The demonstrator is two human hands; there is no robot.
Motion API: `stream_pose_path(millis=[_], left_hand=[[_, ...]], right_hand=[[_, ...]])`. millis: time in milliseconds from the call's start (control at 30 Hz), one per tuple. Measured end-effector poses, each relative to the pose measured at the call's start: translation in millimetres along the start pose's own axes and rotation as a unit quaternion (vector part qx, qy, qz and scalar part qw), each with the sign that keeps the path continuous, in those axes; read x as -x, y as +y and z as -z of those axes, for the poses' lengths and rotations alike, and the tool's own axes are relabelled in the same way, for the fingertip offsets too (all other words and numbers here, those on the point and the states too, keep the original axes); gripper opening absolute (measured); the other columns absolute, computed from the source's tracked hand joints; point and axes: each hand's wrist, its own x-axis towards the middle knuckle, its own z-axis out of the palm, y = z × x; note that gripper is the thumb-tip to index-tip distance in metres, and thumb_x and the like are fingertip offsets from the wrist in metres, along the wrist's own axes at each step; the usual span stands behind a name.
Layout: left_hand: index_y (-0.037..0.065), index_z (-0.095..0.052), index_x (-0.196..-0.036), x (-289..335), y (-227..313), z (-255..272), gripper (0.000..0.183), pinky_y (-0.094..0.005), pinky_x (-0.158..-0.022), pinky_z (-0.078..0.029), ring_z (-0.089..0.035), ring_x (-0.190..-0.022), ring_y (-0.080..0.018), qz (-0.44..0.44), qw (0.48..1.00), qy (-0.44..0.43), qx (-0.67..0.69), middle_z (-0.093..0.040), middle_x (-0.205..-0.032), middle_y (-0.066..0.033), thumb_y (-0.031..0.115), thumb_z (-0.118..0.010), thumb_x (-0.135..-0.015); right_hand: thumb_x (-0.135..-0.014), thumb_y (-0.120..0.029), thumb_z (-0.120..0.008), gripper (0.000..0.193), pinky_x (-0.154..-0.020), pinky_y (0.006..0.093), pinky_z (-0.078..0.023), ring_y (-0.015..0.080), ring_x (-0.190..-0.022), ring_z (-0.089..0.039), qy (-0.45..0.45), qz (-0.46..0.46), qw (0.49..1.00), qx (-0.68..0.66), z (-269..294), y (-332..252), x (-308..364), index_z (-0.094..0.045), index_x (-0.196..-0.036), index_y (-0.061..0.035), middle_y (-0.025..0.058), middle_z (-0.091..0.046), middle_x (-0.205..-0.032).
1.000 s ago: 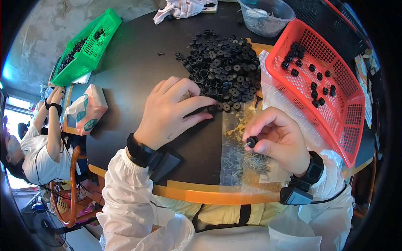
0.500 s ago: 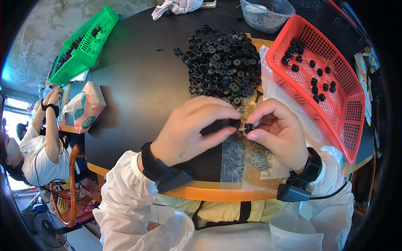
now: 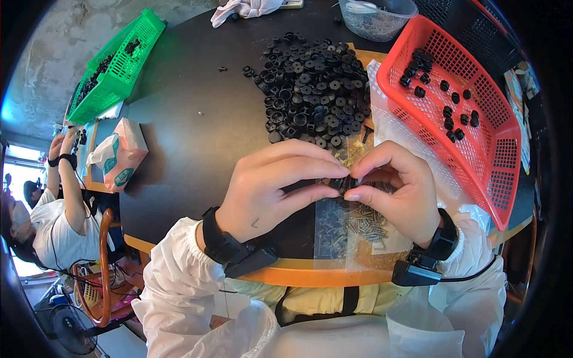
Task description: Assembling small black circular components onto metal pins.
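Just above the near edge of the table, both my hands meet fingertip to fingertip. My left hand (image 3: 268, 188) pinches a small black round plastic part (image 3: 336, 184) between thumb and fingers. A second small black plastic part (image 3: 353, 182) sits in the pinch of my right hand (image 3: 401, 194). The two parts are pressed together or nearly so; the fingers partly cover the joint. Beneath my hands, small metal pins or screws (image 3: 367, 230) lie on clear plastic sheeting. Beyond them is a large heap of black round plastic parts (image 3: 313, 89).
To the right, a red basket (image 3: 480, 200) holds several black pieces. A clear tub (image 3: 379, 24) of metal bits stands at the back, near black crates (image 3: 462, 27). Leftward are a tissue box (image 3: 128, 152) and a green basket (image 3: 122, 68). Another person (image 3: 65, 221) sits at far left.
My hands have come together, bringing the left part against the right one. The metal pin that stuck out of the right-hand part is now hidden. The other person's hands have shifted slightly.
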Motion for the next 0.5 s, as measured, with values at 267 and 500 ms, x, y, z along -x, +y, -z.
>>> stream_pose_path(millis=[267, 500], left_hand=[[0.000, -0.066, -0.106, 0.9, 6.9, -0.4, 0.041, -0.0290, -0.073, -0.054, -0.066, -0.083, -0.0191, 0.044, 0.999, -0.006, -0.018, -0.068, -0.098, -0.0120, -0.005, -0.079, -0.067], [0.000, -0.064, -0.111, 1.5, 8.2, -2.2, 0.045, -0.0286, -0.072, -0.054, -0.066, -0.082, -0.0173, 0.046, 0.999, -0.010, -0.022, -0.068, -0.098, -0.0113, -0.006, -0.078, -0.068]], right_hand=[[-0.078, -0.002, -0.075, 0.021, -0.078, 0.0254, -0.054, 0.0099, -0.085, -0.063, -0.004, 0.004, 1.000, 0.025, -0.1, 1.5, 0.6, -0.062, -0.095, 0.0006, 0.0048, -0.063, -0.091], [-0.077, -0.002, -0.076, 0.023, -0.077, 0.0256, -0.054, 0.0100, -0.083, -0.063, -0.001, 0.013, 0.999, 0.035, -0.3, -0.4, 0.6, -0.061, -0.094, -0.0002, 0.0043, -0.063, -0.091]])
